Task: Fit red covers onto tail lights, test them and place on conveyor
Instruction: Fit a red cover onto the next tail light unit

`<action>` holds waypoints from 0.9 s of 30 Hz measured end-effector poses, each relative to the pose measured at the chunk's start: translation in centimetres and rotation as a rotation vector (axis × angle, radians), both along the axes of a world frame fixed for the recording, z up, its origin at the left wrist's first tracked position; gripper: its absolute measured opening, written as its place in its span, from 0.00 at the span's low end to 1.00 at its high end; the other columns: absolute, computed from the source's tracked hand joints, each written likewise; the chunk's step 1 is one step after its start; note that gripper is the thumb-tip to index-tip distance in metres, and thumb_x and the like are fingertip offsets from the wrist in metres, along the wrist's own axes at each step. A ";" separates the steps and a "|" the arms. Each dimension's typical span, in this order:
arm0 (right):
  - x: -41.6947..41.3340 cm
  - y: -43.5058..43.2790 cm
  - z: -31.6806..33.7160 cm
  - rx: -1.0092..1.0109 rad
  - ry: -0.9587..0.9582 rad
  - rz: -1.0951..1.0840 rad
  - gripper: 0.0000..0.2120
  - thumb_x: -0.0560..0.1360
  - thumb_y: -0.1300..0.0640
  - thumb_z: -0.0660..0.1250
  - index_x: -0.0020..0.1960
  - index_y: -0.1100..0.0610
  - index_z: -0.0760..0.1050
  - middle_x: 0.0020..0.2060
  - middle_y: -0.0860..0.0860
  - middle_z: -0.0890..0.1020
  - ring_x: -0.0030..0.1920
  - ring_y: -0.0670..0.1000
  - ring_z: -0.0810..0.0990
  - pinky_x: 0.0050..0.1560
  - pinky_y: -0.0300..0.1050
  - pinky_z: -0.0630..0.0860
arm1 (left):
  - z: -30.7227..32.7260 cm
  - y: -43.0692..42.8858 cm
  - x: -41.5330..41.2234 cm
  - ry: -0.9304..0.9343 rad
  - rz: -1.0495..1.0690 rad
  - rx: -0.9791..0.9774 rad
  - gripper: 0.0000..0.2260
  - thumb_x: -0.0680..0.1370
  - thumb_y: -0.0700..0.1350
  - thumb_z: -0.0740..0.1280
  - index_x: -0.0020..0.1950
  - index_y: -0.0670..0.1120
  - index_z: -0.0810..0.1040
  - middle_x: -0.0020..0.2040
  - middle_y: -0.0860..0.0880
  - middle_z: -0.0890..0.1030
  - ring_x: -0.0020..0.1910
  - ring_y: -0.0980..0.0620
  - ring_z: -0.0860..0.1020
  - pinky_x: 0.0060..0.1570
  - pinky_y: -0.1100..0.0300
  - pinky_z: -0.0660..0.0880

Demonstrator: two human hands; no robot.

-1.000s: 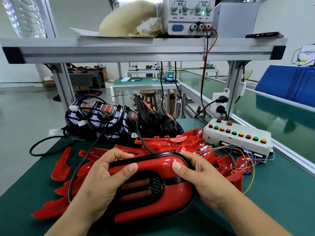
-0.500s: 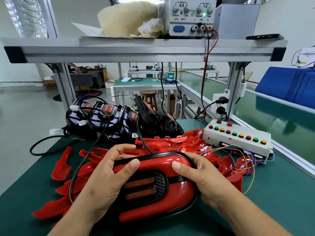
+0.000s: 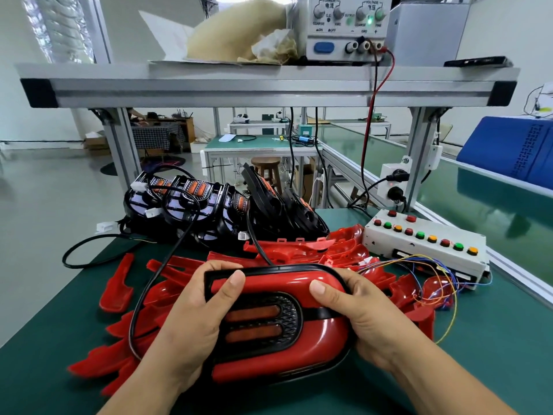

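Observation:
I hold a tail light with its red cover on, black-rimmed, over the near part of the green bench. My left hand grips its left end with the thumb pressed on the top of the red cover. My right hand grips the right end, thumb on the cover too. A black cable runs from the light up and to the left. Loose red covers lie heaped behind and under it. Bare black tail lights stand in a row at the back.
A white test box with coloured buttons and loose coloured wires sits at the right. The green conveyor runs along the right side. An aluminium shelf overhead carries a power supply. A blue folder lies beyond the conveyor.
Both hands have kept their grip while the tail light shifted slightly, its face tilting a little more upright toward me; my thumbs stay pressed on the cover.

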State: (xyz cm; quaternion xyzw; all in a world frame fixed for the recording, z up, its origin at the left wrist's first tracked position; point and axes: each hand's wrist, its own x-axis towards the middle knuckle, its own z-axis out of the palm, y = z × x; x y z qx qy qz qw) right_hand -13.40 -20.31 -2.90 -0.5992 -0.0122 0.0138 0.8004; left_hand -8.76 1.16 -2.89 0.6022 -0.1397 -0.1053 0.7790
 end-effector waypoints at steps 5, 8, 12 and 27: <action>0.0 -0.2 0.0 -0.004 0.009 0.012 0.34 0.51 0.45 0.85 0.53 0.58 0.83 0.53 0.62 0.83 0.52 0.60 0.83 0.52 0.52 0.81 | 0.2 0.1 -0.3 -0.017 -0.017 -0.015 0.12 0.65 0.54 0.74 0.46 0.56 0.80 0.49 0.40 0.85 0.46 0.36 0.85 0.38 0.46 0.82; 0.0 -0.1 0.0 -0.028 0.010 0.007 0.33 0.51 0.45 0.85 0.52 0.57 0.83 0.52 0.61 0.84 0.53 0.61 0.83 0.52 0.52 0.81 | 0.4 -0.1 -0.5 -0.013 -0.022 -0.037 0.11 0.63 0.49 0.75 0.43 0.55 0.80 0.48 0.39 0.85 0.44 0.36 0.85 0.35 0.47 0.82; 0.0 0.0 -0.3 -0.038 0.023 -0.027 0.28 0.52 0.47 0.84 0.49 0.56 0.83 0.50 0.60 0.85 0.50 0.60 0.84 0.48 0.50 0.81 | 0.6 -0.3 -0.7 -0.023 0.013 -0.044 0.12 0.62 0.48 0.76 0.43 0.54 0.80 0.46 0.39 0.85 0.42 0.36 0.85 0.33 0.48 0.82; -0.1 0.1 0.0 0.003 0.053 -0.054 0.29 0.58 0.53 0.81 0.56 0.61 0.80 0.52 0.63 0.83 0.52 0.62 0.83 0.55 0.58 0.80 | 0.5 -0.5 -0.7 -0.043 0.046 -0.052 0.13 0.62 0.49 0.75 0.44 0.54 0.79 0.44 0.38 0.85 0.41 0.35 0.85 0.33 0.46 0.81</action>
